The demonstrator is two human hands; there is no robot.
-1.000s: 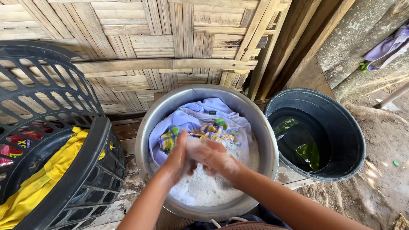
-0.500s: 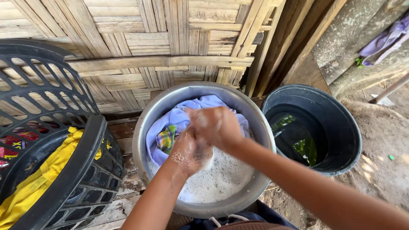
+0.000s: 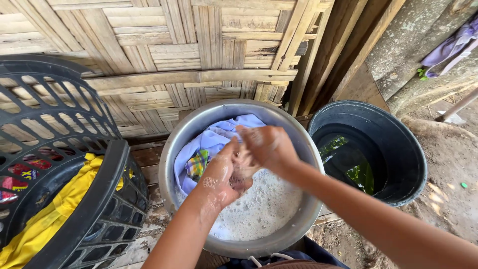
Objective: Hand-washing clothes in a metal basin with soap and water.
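A round metal basin (image 3: 172,164) holds soapy white foam (image 3: 264,209), a pale lilac cloth (image 3: 211,142) and a yellow-green checked cloth (image 3: 197,164). Both my hands are above the basin's middle, wet with suds and pressed against each other. My left hand (image 3: 221,174) is cupped with its fingers pointing up. My right hand (image 3: 266,145) lies curled over the left hand's fingertips and is blurred by motion. What sits between the two hands is hidden.
A black plastic laundry basket (image 3: 94,199) with a yellow garment (image 3: 55,209) stands at the left. A dark bucket (image 3: 398,144) of water with green leaves stands at the right. A woven bamboo wall (image 3: 164,45) rises behind; bare dirt ground (image 3: 448,199) lies at the right.
My hands rose out of the foam and rubbed together. The right hand slid up over the left, then settled slightly lower and to the right.
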